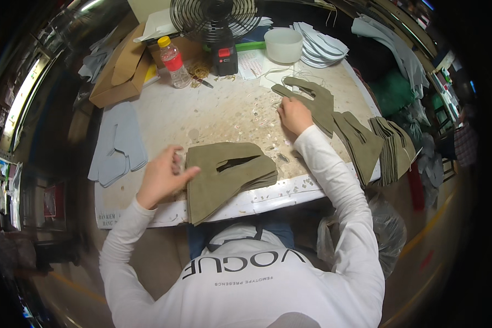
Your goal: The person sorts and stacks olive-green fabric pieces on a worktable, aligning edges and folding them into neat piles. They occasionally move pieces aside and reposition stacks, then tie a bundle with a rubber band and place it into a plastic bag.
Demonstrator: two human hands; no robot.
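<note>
A stack of olive-green cut pieces [213,186] with a dark slit lies in front of me, its near corner over the table's front edge. My left hand [167,174] is open at the stack's left side, fingers apart and thumb at its edge. Farther right, my right hand [296,116] rests by the near left edge of another group of olive pieces [323,106]. Its fingers are closed and point down; whatever they hold, if anything, is hidden. Thin white cord [306,75] lies loose just beyond that group.
More olive stacks [361,150] and a tied bundle [391,150] line the right edge. Grey-blue pieces [115,142] lie at left. Behind stand a cardboard box [117,76], bottle [173,64], fan [214,19], white tub [283,46] and pale stacked pieces [318,46]. A small blade [203,82] lies near the bottle.
</note>
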